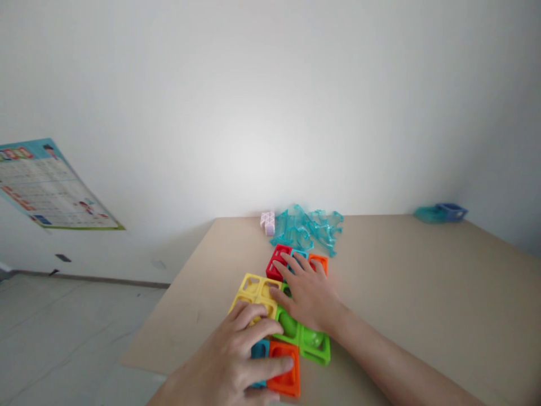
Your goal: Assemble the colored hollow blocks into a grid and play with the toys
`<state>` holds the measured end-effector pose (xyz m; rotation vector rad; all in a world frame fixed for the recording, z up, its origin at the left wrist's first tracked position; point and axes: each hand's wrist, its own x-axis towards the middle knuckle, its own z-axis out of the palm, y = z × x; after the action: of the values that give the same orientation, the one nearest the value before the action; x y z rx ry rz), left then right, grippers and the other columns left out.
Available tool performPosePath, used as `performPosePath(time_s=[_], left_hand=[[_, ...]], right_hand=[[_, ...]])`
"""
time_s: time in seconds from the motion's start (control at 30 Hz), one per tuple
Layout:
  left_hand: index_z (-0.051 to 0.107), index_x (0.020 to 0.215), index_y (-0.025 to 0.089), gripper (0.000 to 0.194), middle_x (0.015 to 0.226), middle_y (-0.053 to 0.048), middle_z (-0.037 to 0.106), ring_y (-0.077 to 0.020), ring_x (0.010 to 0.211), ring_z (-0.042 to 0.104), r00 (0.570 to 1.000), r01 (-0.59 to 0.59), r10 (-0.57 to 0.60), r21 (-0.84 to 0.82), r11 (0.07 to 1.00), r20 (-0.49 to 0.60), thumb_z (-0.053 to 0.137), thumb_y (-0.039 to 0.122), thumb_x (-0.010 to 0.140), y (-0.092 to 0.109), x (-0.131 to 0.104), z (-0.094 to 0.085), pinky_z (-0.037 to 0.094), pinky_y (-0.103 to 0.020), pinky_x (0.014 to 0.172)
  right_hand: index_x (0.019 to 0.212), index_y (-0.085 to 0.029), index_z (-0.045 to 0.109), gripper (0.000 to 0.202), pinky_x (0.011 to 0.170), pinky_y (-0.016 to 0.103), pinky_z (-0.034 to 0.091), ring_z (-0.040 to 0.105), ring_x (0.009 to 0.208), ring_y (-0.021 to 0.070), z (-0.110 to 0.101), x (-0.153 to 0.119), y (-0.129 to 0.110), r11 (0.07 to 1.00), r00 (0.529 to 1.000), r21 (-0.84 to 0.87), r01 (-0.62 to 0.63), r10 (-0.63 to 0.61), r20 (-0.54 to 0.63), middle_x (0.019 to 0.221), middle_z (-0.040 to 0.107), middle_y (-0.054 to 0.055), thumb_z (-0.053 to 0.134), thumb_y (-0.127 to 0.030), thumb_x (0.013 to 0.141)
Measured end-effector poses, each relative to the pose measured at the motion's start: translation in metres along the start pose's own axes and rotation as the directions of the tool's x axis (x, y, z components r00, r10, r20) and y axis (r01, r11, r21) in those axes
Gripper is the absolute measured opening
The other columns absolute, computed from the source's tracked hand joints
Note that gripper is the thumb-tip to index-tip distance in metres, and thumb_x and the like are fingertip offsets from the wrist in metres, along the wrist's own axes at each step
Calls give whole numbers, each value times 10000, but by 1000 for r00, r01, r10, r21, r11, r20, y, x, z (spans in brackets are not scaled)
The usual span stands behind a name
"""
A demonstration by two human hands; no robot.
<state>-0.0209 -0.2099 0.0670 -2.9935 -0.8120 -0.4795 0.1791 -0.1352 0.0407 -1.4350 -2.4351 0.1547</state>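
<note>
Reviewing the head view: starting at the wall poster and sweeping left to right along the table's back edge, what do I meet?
Poster → pale pink block → tangle of clear teal plastic → blurred teal item → blue basket.

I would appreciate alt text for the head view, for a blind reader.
A person's left hand and right hand rest on colourful hollow blocks on a beige table; beyond lie translucent teal pieces and a pale block, before a white wall.

Both our hands (239,355) (310,293) reach forward, palms down, fingers spread and slightly bent, our right forearm (393,355) slanting inward.
</note>
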Motion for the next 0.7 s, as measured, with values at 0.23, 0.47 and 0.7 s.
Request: performPosePath(time_s=[0.23, 0.47, 0.7], left_hand=[[646, 1114, 300, 310, 1269, -103, 549, -272, 1124, 484, 995, 31, -22, 88, 996, -98, 645, 328, 805, 8, -10, 7, 479, -428, 943], [626, 1144, 261, 373, 1211, -122, 522, -254, 1114, 519, 982, 164, -154, 92, 982, -106, 612, 138, 792, 2, -44, -2, 503, -404, 929], [607, 1182, 250, 366, 1149, -100, 618, -214, 995, 647, 973, 227, -218, 156, 961, -73, 607, 221, 817, -9, -81, -4, 557, -265, 840]], right_hand=[[1423, -216, 423, 693, 1051, 595, 211, 233, 1383, 370, 0, 0, 0, 1000, 1000, -4, 2, -2, 13, 1514, 357, 100, 253, -660, 919], [1383, -221, 469, 649, 1037, 588, 231, 270, 1362, 368, 2, 0, 0, 1000, 1000, -5, 3, -3, -20, 1482, 404, 108, 281, -638, 924], [1192, -209, 625, 548, 917, 534, 351, 462, 1146, 366, -10, -3, -9, 994, 995, -95, -48, 39, -97, 1288, 565, 144, 386, -608, 903]])
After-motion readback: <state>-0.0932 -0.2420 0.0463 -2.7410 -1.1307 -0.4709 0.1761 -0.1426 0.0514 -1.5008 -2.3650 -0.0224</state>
